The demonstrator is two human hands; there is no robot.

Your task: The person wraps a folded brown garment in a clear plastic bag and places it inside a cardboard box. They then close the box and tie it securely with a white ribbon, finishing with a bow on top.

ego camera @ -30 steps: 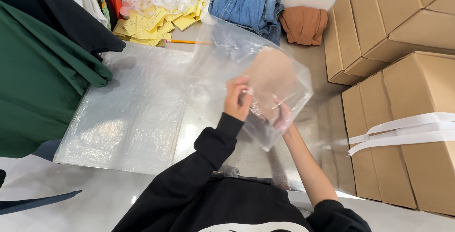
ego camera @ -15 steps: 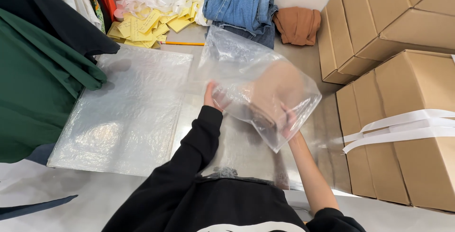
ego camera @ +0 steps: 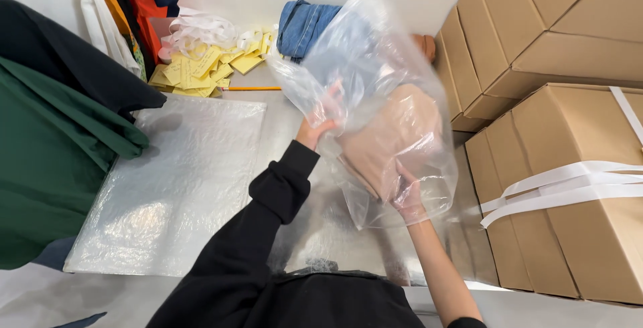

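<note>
1. The left hand (ego camera: 320,122) pinches the upper edge of a clear plastic bag (ego camera: 375,73), held up above the table (ego camera: 315,234)
2. The right hand (ego camera: 407,197) grips the bag's lower part at 5 o'clock, closed around a folded tan garment (ego camera: 388,140) inside
3. Stacked cardboard boxes (ego camera: 569,221) stand at 3 o'clock; yellow notes (ego camera: 194,70) and folded denim (ego camera: 301,23) lie at 12 o'clock
4. Risk: the thin film could slip or tear under the pinch, letting the garment slide out

Single head-worn view, looking steeply down, close over own arms and table (ego camera: 315,241); boxes (ego camera: 569,221) at right.
</note>
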